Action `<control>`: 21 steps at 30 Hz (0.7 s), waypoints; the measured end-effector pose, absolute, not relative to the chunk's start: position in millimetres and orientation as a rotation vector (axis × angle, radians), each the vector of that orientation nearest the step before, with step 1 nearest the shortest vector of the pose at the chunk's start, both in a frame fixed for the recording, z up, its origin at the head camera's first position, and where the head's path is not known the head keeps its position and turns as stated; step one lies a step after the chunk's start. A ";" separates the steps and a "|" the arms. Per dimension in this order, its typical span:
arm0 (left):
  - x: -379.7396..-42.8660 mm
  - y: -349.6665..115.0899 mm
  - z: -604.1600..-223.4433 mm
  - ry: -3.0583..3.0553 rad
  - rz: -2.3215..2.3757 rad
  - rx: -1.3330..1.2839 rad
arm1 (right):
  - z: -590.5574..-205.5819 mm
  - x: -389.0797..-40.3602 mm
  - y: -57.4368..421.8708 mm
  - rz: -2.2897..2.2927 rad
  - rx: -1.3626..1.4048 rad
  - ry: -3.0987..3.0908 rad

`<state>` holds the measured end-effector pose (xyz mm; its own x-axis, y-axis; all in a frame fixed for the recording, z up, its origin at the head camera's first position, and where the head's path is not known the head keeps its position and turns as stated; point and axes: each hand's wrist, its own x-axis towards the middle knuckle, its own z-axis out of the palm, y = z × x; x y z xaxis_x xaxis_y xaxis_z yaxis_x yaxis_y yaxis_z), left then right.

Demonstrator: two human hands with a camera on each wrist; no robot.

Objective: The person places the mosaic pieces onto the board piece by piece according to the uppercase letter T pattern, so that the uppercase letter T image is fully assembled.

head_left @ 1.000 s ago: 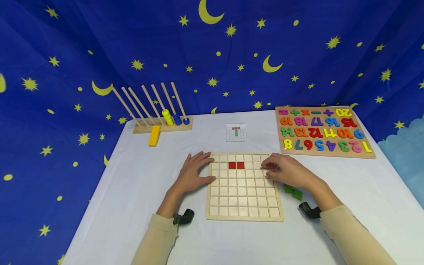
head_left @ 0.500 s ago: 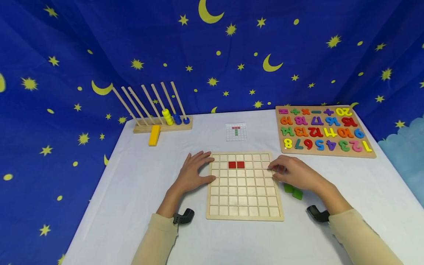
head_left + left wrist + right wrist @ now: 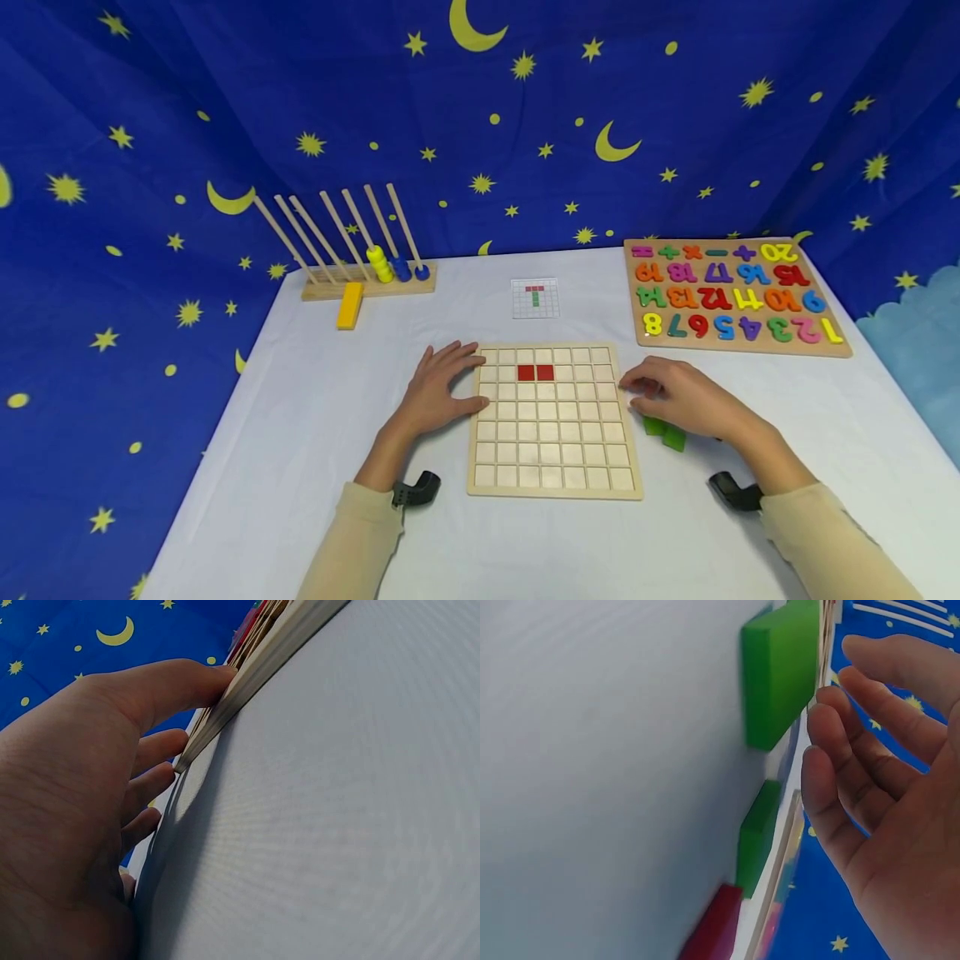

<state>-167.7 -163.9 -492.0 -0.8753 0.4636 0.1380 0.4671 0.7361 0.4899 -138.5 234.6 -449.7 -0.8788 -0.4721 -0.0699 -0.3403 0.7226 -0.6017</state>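
A pale wooden grid board (image 3: 558, 432) lies on the white table, two red square tiles (image 3: 536, 373) side by side in its second row from the far edge. My left hand (image 3: 435, 392) rests at the board's left edge, thumb and fingers spread and touching the rim. Off the right edge, my right hand (image 3: 686, 397) hovers with loosely bent fingers and nothing between them. Beneath it lie green square tiles (image 3: 673, 439). The right wrist view has two green tiles (image 3: 784, 675) and a red tile (image 3: 714, 928); that red one is hidden by the hand in the head view.
Beyond the board lies a small clear pattern card (image 3: 536, 298) with a red and green T. A number puzzle board (image 3: 738, 346) stands at the back right. At the back left are a peg abacus (image 3: 322, 292) with beads and a yellow-orange block (image 3: 349, 307).
My right hand has moved rightward and slightly toward me, from over the board's right columns to beside the board above the loose tiles. The left hand has stayed in place.
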 end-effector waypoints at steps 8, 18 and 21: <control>-168.1 -163.6 -491.1 -2.932 -0.820 -0.782 | -450.9 -134.7 243.5 -0.869 -0.589 2.729; -168.2 -164.4 -492.3 -2.931 -0.814 -0.783 | -451.6 -130.0 255.1 -0.832 -0.537 2.767; -168.2 -164.7 -492.5 -2.928 -0.815 -0.785 | -452.4 -127.2 259.3 -0.820 -0.522 2.785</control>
<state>-168.2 -164.7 -492.5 -0.8750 0.4658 0.1318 0.4670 0.7403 0.4836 -127.2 259.3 -452.4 -0.9196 -0.3843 -0.0821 -0.2785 0.7847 -0.5538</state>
